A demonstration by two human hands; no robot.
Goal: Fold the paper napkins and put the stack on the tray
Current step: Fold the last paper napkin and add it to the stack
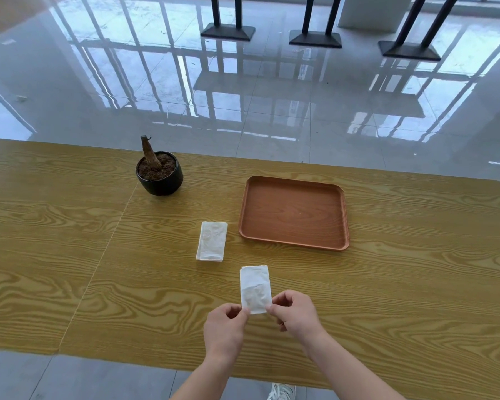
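Observation:
A folded white paper napkin [255, 287] is held near the table's front, its near corners pinched between my left hand [224, 330] and my right hand [293, 313]. A second white napkin, or small stack of folded napkins [212, 241], lies flat on the wooden table just beyond and to the left. The brown wooden tray [341, 220] sits to the right of that stack with nothing on it.
A black pot with soil and a cut brown stem [159, 173] stands at the back left of the yellow wood-grain table [70, 241]. Glossy tiled floor and black table bases lie beyond the far edge. A white shoe [282, 391] shows below the near edge.

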